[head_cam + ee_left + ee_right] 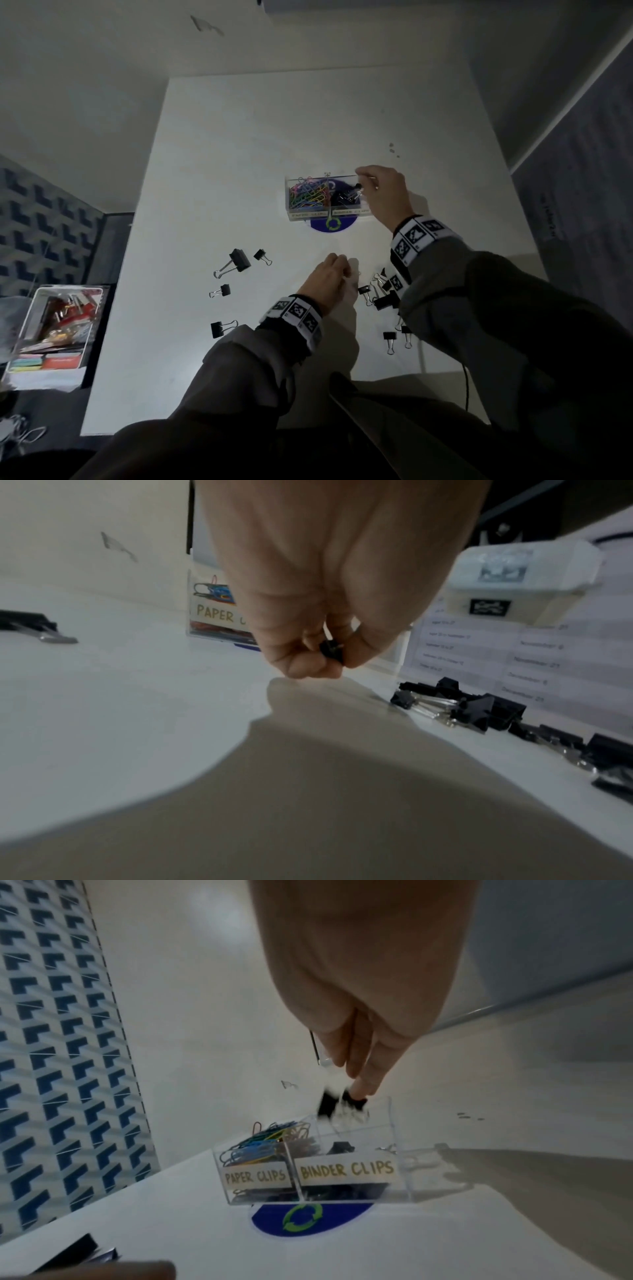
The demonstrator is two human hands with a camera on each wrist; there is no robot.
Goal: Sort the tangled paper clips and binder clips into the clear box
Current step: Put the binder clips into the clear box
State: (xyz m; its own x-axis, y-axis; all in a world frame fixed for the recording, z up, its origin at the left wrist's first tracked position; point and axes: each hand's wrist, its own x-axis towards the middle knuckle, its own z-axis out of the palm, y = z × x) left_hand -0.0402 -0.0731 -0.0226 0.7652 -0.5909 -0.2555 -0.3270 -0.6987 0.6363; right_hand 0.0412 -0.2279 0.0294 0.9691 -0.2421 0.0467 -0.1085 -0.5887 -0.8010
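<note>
Left hand (pixel 308 588), low over counter (pixel 120 696), pinches a small binder clip (pixel 331 651); right hand (pixel 359 974) holds blurred black clips (pixel 342 1104) above right compartment of clear box (pixel 401 1177).

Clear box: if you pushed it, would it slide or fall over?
The clear box would probably slide, not tip: it sits low and wide on the smooth table. It likely feels light, thin see-through plastic, though the paper clips inside add weight.
</note>
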